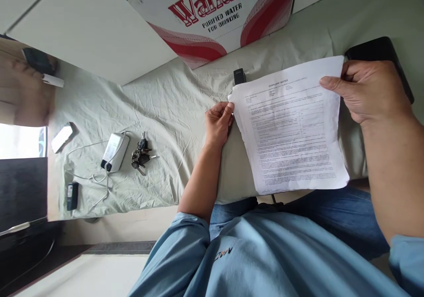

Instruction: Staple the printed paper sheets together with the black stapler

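Note:
Between my two hands is a stack of printed paper sheets (288, 133), headed "OVERLEAF NOTES", with slightly worn, curled edges. My left hand (219, 122) pinches its upper left corner between thumb and fingers. At the upper right corner my right hand (374, 89) grips the sheets, thumb on the front and fingers behind. The lower part of the paper hangs over the table's front edge, above my lap. A small black object (239, 76) pokes out behind the top left of the paper. Partly hidden behind my right hand lies a flat black case (374, 45).
A "Wahana" water carton (212, 23) stands at the back of the cloth-covered table (172, 120). To the left lie a bunch of keys (141, 154), a white power adapter (115, 151) with its cable, a black device (72, 196) and a white-faced object (62, 137).

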Motion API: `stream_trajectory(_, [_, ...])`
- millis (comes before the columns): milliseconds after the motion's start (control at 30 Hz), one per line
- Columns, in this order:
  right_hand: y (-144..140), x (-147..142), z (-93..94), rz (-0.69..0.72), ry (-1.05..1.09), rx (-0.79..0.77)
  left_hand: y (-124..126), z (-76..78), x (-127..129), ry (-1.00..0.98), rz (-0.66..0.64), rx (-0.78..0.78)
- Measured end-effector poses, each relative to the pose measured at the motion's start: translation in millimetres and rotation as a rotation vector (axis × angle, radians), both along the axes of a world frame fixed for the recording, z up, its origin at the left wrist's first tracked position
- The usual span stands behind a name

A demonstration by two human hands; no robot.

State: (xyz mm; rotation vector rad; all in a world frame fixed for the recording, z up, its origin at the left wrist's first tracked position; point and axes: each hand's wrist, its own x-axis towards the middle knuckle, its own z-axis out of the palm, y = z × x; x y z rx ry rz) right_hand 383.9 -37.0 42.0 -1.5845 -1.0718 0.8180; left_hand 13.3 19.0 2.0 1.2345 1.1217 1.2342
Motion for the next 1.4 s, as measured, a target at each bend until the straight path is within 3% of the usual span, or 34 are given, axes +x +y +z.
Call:
stream_trajectory(433, [-4,-9,11.0,0.047,-0.003,-0.012,-2,7.6,6,-0.007,0.048,-0.041])
stream_trajectory(1400, [-4,-11,5.3,0.066,-0.003,0.023,-1,4.1,5,-0.088,-0.004,0.014])
